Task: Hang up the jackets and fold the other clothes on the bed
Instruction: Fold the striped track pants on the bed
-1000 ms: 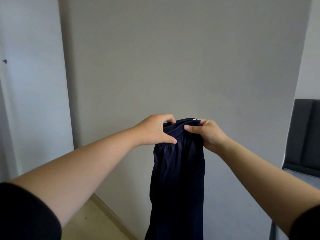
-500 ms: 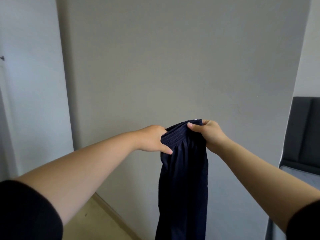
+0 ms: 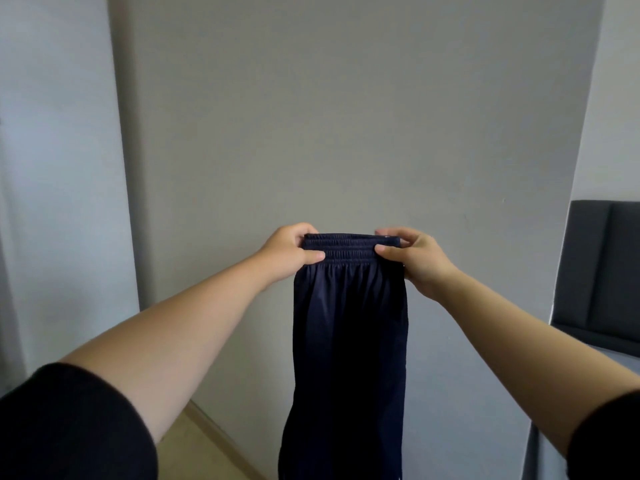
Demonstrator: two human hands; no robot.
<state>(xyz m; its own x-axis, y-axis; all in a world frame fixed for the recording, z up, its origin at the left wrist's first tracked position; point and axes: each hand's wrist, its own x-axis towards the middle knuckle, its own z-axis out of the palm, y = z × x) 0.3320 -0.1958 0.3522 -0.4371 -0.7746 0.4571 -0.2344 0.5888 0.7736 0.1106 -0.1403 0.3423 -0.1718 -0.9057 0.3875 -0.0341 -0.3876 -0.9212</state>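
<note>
So the navy pants [image 3: 349, 341] weren't on the bed at all. They were held up in mid-air in front of a plain grey wall [image 3: 346, 116]. The waistband [image 3: 349, 251] was pulled flat and level between the two hands. The left hand [image 3: 289, 252] was clamped on its left end, thumb in front and fingers tucked behind, and the right hand [image 3: 419, 261] was pinched on the right end much the same way. Each grip was closed on the elastic, with nothing spread.

From there everything hung straight down, so the long axis was vertical. The hems were cut off by the bottom of the frame, so how far they were above the floor [image 3: 194, 455] couldn't be told. The hands were level and about equally far out, so neither could be called nearer to the cloth.

The bit the next move probably hinged on was at the far right, where a dark padded headboard [image 3: 602, 271] and a grey slice of bed [image 3: 549, 460] were seen. That put the bed closer to the right hand. Best guess: the pants would need to be swung that way and laid down lengthwise, waistband level, before any fold could be made.
</note>
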